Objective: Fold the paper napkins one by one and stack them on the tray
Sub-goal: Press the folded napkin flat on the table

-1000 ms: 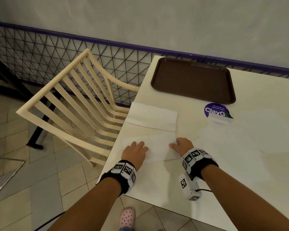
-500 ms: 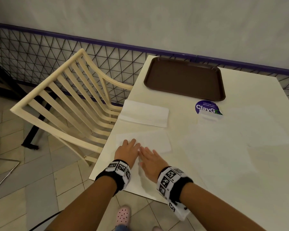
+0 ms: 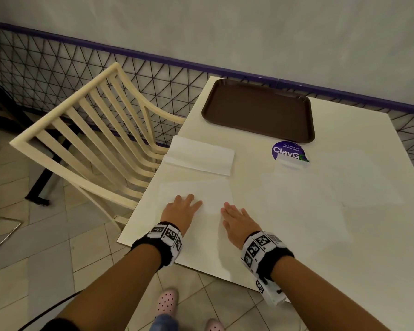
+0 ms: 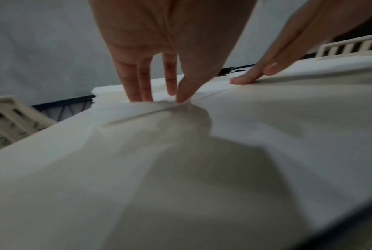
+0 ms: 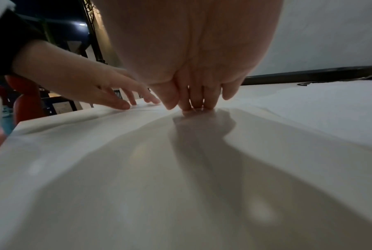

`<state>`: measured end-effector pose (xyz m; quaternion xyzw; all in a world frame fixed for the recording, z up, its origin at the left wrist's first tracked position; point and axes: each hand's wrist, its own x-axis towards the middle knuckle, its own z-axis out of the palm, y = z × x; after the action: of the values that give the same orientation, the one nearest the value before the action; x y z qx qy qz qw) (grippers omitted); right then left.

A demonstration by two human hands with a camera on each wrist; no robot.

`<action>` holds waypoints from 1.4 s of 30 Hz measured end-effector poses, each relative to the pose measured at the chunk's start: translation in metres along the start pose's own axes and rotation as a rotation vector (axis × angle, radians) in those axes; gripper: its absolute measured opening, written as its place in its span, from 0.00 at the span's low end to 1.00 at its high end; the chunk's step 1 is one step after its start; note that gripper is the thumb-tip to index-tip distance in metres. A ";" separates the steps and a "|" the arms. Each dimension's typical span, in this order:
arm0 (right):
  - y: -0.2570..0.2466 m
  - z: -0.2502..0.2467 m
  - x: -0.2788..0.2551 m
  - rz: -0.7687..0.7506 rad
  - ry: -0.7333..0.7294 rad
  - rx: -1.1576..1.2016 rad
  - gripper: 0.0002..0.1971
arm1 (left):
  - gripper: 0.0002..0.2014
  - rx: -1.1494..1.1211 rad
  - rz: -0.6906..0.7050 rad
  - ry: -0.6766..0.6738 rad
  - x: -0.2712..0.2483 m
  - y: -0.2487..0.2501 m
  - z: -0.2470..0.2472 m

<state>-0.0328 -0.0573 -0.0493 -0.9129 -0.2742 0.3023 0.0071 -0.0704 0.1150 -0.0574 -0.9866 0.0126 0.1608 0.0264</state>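
Note:
A folded white napkin (image 3: pixel 201 194) lies flat near the table's front left corner. My left hand (image 3: pixel 182 209) presses on its near left part with straight fingers (image 4: pixel 138 91). My right hand (image 3: pixel 234 216) lies flat at its near right edge, fingertips (image 5: pixel 193 103) down on the paper. A stack of folded napkins (image 3: pixel 198 155) sits just beyond, by the left table edge. The brown tray (image 3: pixel 258 109) rests at the far end with nothing on it. More unfolded napkins (image 3: pixel 320 187) are spread to the right.
A round purple sticker (image 3: pixel 287 150) is on the table in front of the tray. A cream slatted chair (image 3: pixel 93 139) stands against the table's left side. A wire mesh fence (image 3: pixel 58 63) runs behind. The table's near edge (image 3: pixel 189 263) is just under my wrists.
My right hand slid left along the napkin until it lay beside the left hand, then moved back right along the near edge. My left hand stayed pressing on the napkin.

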 end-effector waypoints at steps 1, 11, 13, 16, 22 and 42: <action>-0.001 -0.002 0.001 -0.003 -0.007 -0.008 0.25 | 0.30 0.020 0.044 -0.002 -0.003 0.006 0.000; 0.000 -0.015 0.005 -0.052 -0.043 -0.199 0.24 | 0.23 -0.088 -0.052 0.039 -0.037 -0.009 0.020; 0.000 -0.016 0.007 -0.058 -0.042 -0.235 0.24 | 0.23 -0.115 -0.082 0.077 -0.044 -0.023 0.024; -0.002 -0.017 0.013 -0.059 -0.013 -0.335 0.23 | 0.25 -0.072 -0.091 0.061 -0.047 -0.034 0.019; -0.012 -0.026 0.023 -0.078 0.071 -0.368 0.19 | 0.26 -0.016 0.010 -0.027 -0.021 -0.027 -0.008; -0.013 -0.105 0.031 -0.041 0.415 -0.404 0.04 | 0.22 0.074 0.339 -0.038 0.056 -0.068 -0.096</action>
<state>0.0395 -0.0140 0.0213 -0.9324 -0.3401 0.0482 -0.1127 0.0152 0.1762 0.0190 -0.9654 0.1840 0.1812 0.0353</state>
